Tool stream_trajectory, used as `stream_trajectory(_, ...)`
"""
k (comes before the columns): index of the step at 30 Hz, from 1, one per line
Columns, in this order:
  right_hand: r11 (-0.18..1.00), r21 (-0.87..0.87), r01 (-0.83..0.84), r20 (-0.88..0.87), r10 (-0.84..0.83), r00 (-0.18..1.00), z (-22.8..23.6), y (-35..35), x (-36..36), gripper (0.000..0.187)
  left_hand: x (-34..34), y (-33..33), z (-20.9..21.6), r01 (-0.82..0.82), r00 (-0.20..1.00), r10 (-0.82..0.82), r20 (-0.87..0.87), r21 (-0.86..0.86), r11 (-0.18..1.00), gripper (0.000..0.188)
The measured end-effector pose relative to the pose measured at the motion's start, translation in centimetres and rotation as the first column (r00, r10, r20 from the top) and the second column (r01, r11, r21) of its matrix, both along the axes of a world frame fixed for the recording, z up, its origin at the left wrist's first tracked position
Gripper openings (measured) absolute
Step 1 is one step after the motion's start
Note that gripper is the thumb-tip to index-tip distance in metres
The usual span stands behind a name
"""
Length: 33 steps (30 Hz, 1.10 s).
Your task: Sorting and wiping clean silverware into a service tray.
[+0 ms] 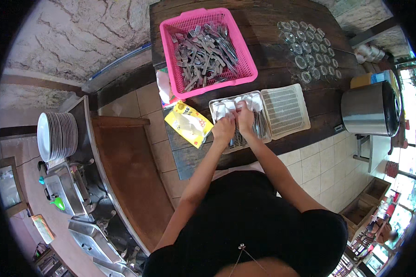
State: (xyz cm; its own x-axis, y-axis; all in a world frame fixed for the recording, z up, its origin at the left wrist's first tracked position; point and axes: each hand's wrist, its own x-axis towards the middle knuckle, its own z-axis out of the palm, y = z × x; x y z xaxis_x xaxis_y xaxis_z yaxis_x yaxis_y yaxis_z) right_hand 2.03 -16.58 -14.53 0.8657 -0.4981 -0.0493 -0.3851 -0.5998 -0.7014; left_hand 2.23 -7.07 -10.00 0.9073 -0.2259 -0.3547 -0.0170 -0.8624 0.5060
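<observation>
Wooden table (pixel 263 51), both hands (pixel 224 129) at white tissue (pixel 221 111) over pale basket (pixel 268 135).

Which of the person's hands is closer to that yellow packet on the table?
The left. The left hand is just to the right of the yellow packet; the right hand is farther right, on the far side of the left one.
</observation>
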Motion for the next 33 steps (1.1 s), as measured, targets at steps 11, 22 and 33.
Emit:
stream_trajectory(11,0.979,-0.076,-0.191,0.218,0.203,0.954,2.9,2.9,-1.0,0.020,-1.1,5.3,-0.3,-0.242,0.931,0.337,0.142,-0.452,0.858,0.023)
stream_trajectory(22,0.699,-0.172,-0.694,0.108,0.714,0.692,1.0,11.1,0.2,0.019,-2.7,11.4,-2.6,-0.446,0.775,0.348,0.528,0.066,0.893,0.033)
stream_trajectory(33,0.728,-0.120,-0.675,0.009,0.681,0.733,0.6,12.0,1.0,0.009,-2.8,12.0,-3.4,-0.449,0.783,0.372,0.499,0.039,0.893,0.046)
